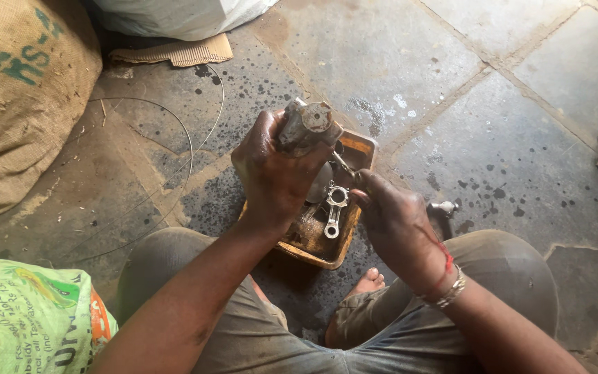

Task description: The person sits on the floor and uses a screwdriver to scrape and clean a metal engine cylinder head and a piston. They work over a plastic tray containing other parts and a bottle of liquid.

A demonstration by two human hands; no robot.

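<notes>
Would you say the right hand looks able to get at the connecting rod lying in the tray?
Probably yes: the right hand hovers just beside the connecting rod, which lies uncovered in the tray, though it pinches a thin tool.

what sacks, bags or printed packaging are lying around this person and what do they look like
Burlap sack: top left on the stone floor, bulging, tan with green printing.
Green printed bag: bottom left by the person's knee, bright green and yellow with an orange edge and dark lettering.
White bag: top centre, smooth white, partly cut off by the frame.
Cardboard piece: flat, corrugated, brown, under the white bag.
</notes>
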